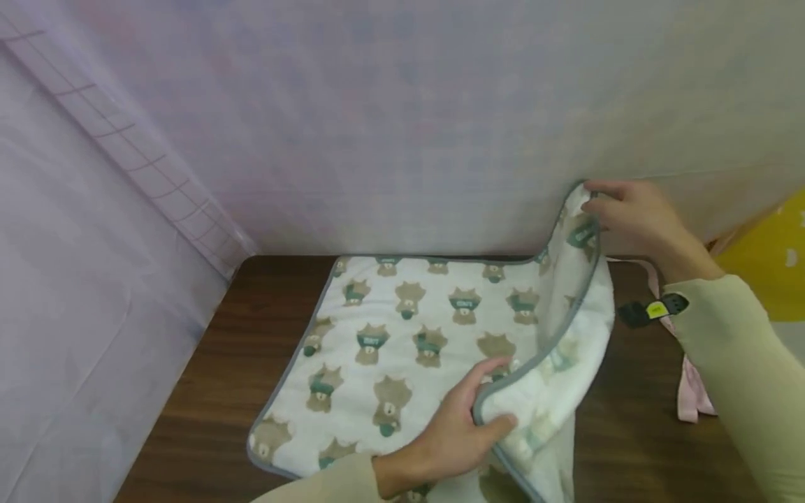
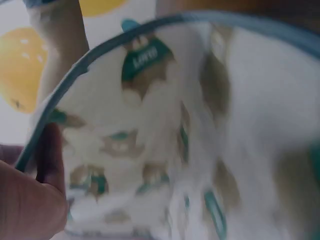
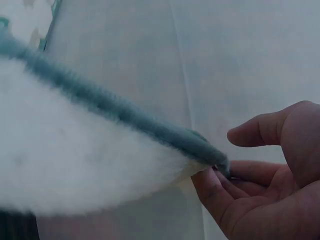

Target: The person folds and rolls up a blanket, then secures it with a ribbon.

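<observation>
A white blanket (image 1: 390, 335) printed with brown bears in green and edged in grey lies over the brown table. Its right end is lifted and folds back on itself, showing a plain white underside in places. My left hand (image 1: 455, 429) grips the grey edging at the near part of the raised end, thumb on one side and fingers on the other. Up at the far corner, my right hand (image 1: 641, 209) holds the blanket high against the wall. In the right wrist view that corner sits in the fingers (image 3: 212, 192), with the thumb apart from it.
Dark wood tabletop (image 1: 207, 391) shows left and right of the blanket. A pink strap (image 1: 692, 391) lies to the right, partly behind the right forearm. Pale sheeting (image 1: 409, 126) rises along the back and left. Yellow patterned cloth (image 1: 770, 272) hangs at far right.
</observation>
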Demonstrator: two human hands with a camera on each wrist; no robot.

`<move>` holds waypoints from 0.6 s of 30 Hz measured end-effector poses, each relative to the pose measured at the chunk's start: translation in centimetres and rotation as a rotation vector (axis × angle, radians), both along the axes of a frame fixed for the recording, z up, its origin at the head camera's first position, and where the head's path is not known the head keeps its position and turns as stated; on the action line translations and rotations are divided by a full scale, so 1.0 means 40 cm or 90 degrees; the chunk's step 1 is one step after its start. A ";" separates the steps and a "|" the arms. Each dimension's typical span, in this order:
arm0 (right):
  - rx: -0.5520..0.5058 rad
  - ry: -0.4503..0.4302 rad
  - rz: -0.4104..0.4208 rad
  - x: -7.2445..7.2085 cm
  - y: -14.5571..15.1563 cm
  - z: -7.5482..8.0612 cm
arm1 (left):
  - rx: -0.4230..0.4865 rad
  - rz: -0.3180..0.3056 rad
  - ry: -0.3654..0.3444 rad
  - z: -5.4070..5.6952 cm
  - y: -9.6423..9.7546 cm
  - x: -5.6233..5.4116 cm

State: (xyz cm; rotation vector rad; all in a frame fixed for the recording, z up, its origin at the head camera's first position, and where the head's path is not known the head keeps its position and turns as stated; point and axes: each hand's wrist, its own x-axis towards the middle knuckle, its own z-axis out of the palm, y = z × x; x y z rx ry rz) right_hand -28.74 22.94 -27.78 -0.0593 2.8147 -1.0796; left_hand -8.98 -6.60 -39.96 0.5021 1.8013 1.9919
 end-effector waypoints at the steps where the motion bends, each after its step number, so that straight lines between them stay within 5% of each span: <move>1: -0.012 -0.006 0.003 -0.002 -0.013 0.002 | -0.009 -0.003 -0.005 0.000 -0.022 -0.006; 9: -0.073 -0.042 0.018 -0.027 -0.120 0.002 | -0.072 -0.038 -0.030 0.013 -0.191 -0.042; 14: -0.114 -0.058 0.030 -0.032 -0.189 -0.008 | -0.140 -0.049 0.007 0.005 -0.271 -0.047; 18: -0.139 -0.058 0.058 -0.031 -0.252 -0.021 | -0.133 -0.049 0.030 -0.005 -0.334 -0.045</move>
